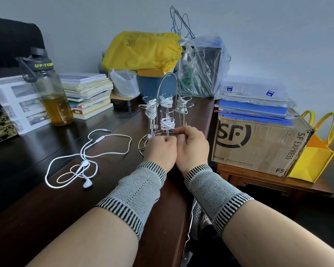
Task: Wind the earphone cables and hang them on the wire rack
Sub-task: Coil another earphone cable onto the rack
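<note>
Step in hand: winding a cable. Left hand (pixel 161 149) & right hand (pixel 193 146) held together just near of the wire rack (pixel 167 112), fingers curled, pinching a thin white cable that trails off the desk (pixel 46 209) edge. 4 wound bundles hang on rack. 1 loose earphone (pixel 85 162) lies left. Next, probably: finish coil, hook it on a free arm w/o snagging.

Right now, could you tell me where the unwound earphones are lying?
In the head view, the loose earphones lie on the dark desk, left of the wire rack and both hands, in front of the bottle.
</note>
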Action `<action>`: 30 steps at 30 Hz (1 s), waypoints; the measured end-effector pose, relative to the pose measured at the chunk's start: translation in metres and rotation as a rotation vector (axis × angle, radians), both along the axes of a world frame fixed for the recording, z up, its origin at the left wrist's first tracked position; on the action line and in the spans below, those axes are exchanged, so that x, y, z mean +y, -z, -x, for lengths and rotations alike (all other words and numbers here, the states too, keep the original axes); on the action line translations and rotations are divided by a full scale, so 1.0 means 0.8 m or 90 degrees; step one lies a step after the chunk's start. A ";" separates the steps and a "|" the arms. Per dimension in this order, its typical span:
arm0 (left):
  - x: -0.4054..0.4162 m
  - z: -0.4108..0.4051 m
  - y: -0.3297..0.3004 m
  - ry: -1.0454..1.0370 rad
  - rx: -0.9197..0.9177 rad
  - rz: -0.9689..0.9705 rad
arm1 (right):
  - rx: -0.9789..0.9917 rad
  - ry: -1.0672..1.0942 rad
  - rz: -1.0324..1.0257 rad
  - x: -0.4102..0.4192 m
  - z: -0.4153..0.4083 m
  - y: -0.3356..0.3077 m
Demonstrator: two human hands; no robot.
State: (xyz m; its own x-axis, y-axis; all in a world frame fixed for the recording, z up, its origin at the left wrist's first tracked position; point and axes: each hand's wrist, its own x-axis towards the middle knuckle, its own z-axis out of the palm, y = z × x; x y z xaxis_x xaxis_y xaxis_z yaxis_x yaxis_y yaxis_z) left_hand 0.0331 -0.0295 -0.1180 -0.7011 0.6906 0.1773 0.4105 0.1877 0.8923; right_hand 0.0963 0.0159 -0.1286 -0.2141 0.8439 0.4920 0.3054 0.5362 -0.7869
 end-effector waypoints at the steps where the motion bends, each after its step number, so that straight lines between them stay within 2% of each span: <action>1: 0.000 -0.001 0.000 0.007 -0.018 -0.014 | 0.006 0.001 0.010 -0.001 -0.001 0.000; 7: 0.001 0.000 0.004 0.086 -0.123 -0.034 | 0.038 0.002 0.066 0.002 -0.001 0.002; 14: 0.002 0.004 0.002 0.100 -0.173 -0.067 | 0.093 -0.027 0.130 0.005 -0.005 0.010; 21: -0.013 0.014 -0.033 0.143 -0.117 -0.075 | 0.137 -0.023 0.118 0.016 -0.011 0.005; 26: -0.025 0.035 -0.051 0.237 -0.213 -0.131 | 0.185 -0.018 0.117 0.019 -0.003 0.001; 30: -0.029 0.048 -0.054 0.254 -0.132 -0.169 | 0.233 -0.035 0.148 0.018 0.002 0.001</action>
